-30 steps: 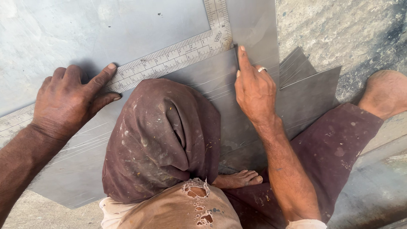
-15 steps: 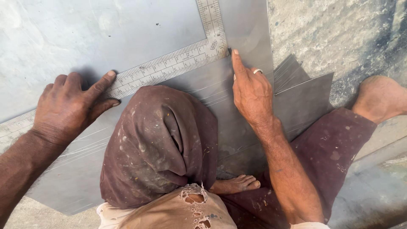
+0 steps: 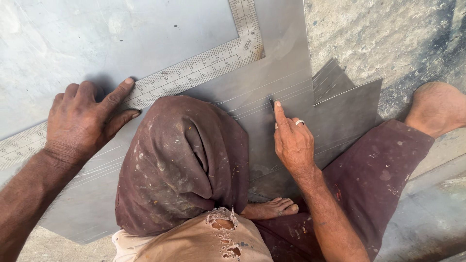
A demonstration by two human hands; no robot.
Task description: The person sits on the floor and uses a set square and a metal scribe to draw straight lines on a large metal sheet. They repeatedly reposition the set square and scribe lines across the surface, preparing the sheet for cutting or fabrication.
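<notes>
The right hand (image 3: 292, 140) is clenched around a thin pointed scriber (image 3: 271, 103), index finger stretched along it, the tip touching the grey metal sheet (image 3: 286, 63) well below the corner of the steel square (image 3: 194, 68). The left hand (image 3: 82, 121) lies spread and flat, thumb and fingers pressing the square's long arm against the sheet. A raised knee in stained maroon cloth (image 3: 184, 160) sits between the two hands.
</notes>
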